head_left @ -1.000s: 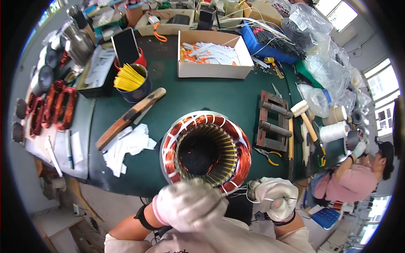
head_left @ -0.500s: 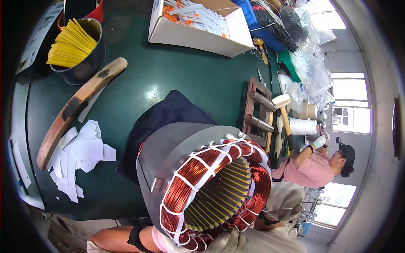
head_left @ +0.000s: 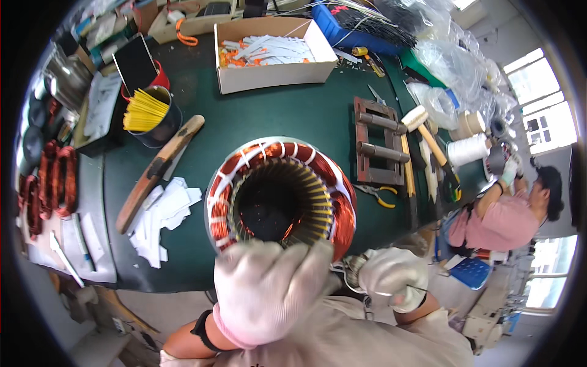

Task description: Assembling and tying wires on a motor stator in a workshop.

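A motor stator (head_left: 343, 208) stands upright on the green table, its round bore facing up. Red-brown copper windings laced with white cord ring the top, and yellow strips line the bore. My left hand (head_left: 269, 287), in a whitish knitted glove, lies over the near rim with its fingers bent onto the windings; the fingertips are hidden and slightly blurred. To the right of the stator, my gloved right hand (head_left: 394, 278) is closed, beside some looped, light-coloured leads (head_left: 353, 272). What it holds, if anything, cannot be made out.
Left lie a curved wooden stick (head_left: 159, 174), white paper pieces (head_left: 160, 214) and a dark cup (head_left: 168, 126) of yellow strips. A white box (head_left: 275, 76) stands behind. Rightward are a metal frame (head_left: 362, 150), pliers (head_left: 380, 194) and a mallet (head_left: 428, 134). A co-worker (head_left: 498, 220) works far right.
The stator has gone from tilted towards me to upright, its bore now facing up. My left hand has come up over its near rim. The view has shifted, bringing the pliers into sight.
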Motion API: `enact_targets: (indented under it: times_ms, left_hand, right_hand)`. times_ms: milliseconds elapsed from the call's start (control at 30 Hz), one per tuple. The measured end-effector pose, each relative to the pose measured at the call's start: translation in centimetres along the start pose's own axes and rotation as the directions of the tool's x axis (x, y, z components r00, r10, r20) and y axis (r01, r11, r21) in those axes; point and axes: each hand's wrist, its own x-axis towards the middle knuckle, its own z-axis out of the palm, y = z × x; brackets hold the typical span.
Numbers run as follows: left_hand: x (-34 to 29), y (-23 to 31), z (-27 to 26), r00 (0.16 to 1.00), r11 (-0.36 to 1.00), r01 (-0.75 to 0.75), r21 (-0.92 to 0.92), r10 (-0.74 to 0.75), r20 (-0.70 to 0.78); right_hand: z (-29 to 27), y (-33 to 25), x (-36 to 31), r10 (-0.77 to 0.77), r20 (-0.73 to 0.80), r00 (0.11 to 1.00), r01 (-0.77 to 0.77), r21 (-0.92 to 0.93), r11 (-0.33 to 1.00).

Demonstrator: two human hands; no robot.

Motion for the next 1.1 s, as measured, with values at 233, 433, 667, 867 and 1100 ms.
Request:
enact_targets:
  times_ms: [233,433,667,867,1100]
  left_hand:
    - [0.4,0.7,-0.4,0.998,1.000,-0.004,0.030,0.006,-0.058]
    - [0.2,0.2,-1.9,1.000,1.000,-0.019,-0.018,0.019,-0.004]
    - [0.4,0.0,-1.9,0.999,0.999,-0.031,0.018,0.031,0.020]
    - [0.5,0.6,-2.3,1.000,0.998,-0.027,0.058,0.028,-0.005]
    - [2.3,-0.6,-4.5,0.929,0.990,-0.128,0.061,0.099,0.356]
  right_hand:
    - [2.8,-0.7,-0.5,-0.180,0.144,0.973,0.226,-0.425,0.877]
    - [1.6,-4.0,-4.6,-0.139,0.094,0.986,0.165,-0.685,0.710]
    - [4.8,0.0,-2.1,-0.216,-0.276,0.936,-0.010,-0.637,0.771]
    - [5.1,1.7,0.7,-0.133,-0.086,0.987,0.019,-0.770,0.637]
    - [5.1,0.6,2.3,0.058,-0.149,0.987,-0.138,-0.608,0.782]
